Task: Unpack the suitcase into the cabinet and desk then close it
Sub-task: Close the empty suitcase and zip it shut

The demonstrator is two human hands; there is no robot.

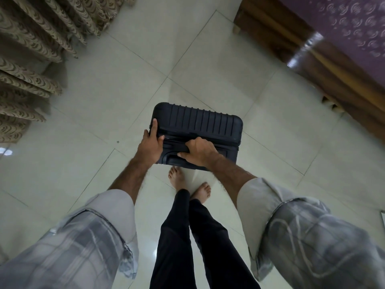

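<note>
Your left hand (150, 146) grips the near left corner of the closed black suitcase (200, 124), fingers curled over its edge; your right hand (199, 152) clasps its top handle; the suitcase stands upright on the tiled floor (125, 80) just ahead of your bare feet (177, 178).

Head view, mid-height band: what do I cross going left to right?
Patterned curtain → pale tiled floor → left hand gripping the suitcase corner → black ribbed suitcase, standing upright and closed → more floor → wooden bed frame.
</note>
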